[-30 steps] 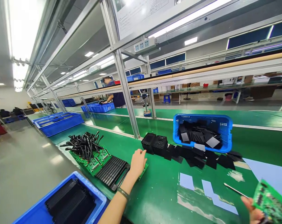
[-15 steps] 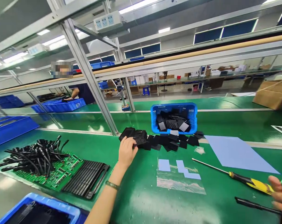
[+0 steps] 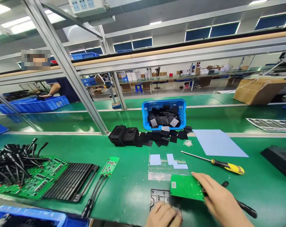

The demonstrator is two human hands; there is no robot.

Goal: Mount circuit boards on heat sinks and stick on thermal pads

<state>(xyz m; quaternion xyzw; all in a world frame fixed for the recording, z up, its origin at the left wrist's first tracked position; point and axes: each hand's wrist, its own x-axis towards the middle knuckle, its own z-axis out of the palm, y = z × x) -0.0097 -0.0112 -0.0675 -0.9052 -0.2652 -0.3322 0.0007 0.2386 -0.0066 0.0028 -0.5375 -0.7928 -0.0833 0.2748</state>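
My right hand (image 3: 218, 197) grips a green circuit board (image 3: 186, 186) by its right edge, the plain side with a small white label facing up. Black cables with plug ends (image 3: 245, 208) stick out beside and below that hand. Just to the left, at the table's front edge, my left hand (image 3: 165, 216) has its fingers curled over a black plastic panel (image 3: 160, 195) with moulded ribs. The board hangs slightly above and to the right of the panel, hiding part of it. Motion blurs both hands a little.
A yellow-black screwdriver (image 3: 228, 167) lies behind my right hand. Farther back are a blue basket (image 3: 185, 115) of black sheets and black cases (image 3: 116, 135). At left are a cabled board (image 3: 112, 162), a ribbed black tray (image 3: 69, 183) and piled cables (image 3: 12, 160). Another person's arm (image 3: 54, 90) shows beyond.
My left hand has left the black cases and come down to the panel at the front edge. The right hand has brought the green board in from the far right. The view has turned rightward.
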